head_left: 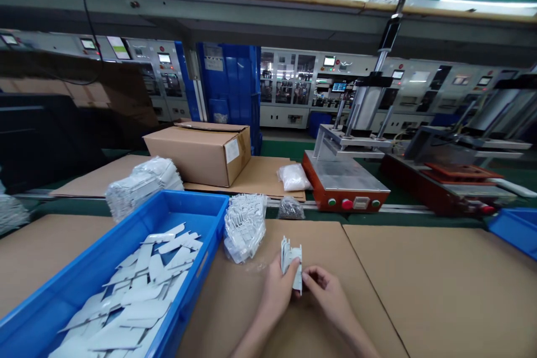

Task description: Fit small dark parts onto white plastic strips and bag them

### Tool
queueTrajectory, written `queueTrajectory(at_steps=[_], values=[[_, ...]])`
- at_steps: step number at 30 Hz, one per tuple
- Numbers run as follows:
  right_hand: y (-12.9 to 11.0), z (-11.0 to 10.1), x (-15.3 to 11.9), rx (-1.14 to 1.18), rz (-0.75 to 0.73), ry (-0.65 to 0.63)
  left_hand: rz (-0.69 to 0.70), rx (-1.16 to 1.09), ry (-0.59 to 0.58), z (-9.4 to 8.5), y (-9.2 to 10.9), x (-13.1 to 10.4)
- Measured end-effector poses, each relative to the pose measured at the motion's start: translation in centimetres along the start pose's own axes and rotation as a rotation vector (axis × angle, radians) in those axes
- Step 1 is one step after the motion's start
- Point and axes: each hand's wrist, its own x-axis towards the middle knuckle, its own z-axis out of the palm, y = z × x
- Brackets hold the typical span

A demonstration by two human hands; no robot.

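Observation:
My left hand (278,285) is closed around a small stack of thin pale grey plastic parts (296,268), held upright over the cardboard. Close by on the right, my right hand (329,293) has its fingers curled and thumb pressed to the index finger, at the stack's edge. Whatever it pinches is too small or hidden to make out. Left of my hands, a blue bin (210,260) holds many loose flat pale grey parts (142,291). Beyond my left hand lies a clear bag of ribbed pale parts (245,224).
Cardboard sheets (440,274) cover the bench. Behind are a small bag of dark pieces (291,208), a white bag (293,177), a carton (201,154) and wrapped stacks (142,184). Two presses with red bases (346,179) stand at the right, near another blue bin (516,229).

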Motion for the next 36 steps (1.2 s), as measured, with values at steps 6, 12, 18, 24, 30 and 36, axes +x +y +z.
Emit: queueTrajectory(at_steps=[6,12,18,24,30,36], values=[[-0.6,0.0,-0.3,-0.067,-0.071,0.068,-0.117,-0.008,0.019,0.2,0.5,0.0],[-0.5,0.2,-0.3,-0.115,-0.122,0.077,-0.098,0.001,0.012,0.2,0.8,0.0],[0.1,-0.1,0.0,0.01,-0.019,0.043,-0.092,0.042,0.0,0.1,0.6,-0.3],[0.5,-0.9,0.1,0.167,0.174,-0.058,0.031,0.161,0.042,0.1,1.1,-0.5],[1.4,-3.7,1.3,-0.141,0.011,0.299,0.092,0.569,0.098,-1.7,0.5,0.7],[3.3,-5.8,1.6,-0.472,-0.127,0.287,0.06,0.732,0.118,-2.7,0.3,0.9]])
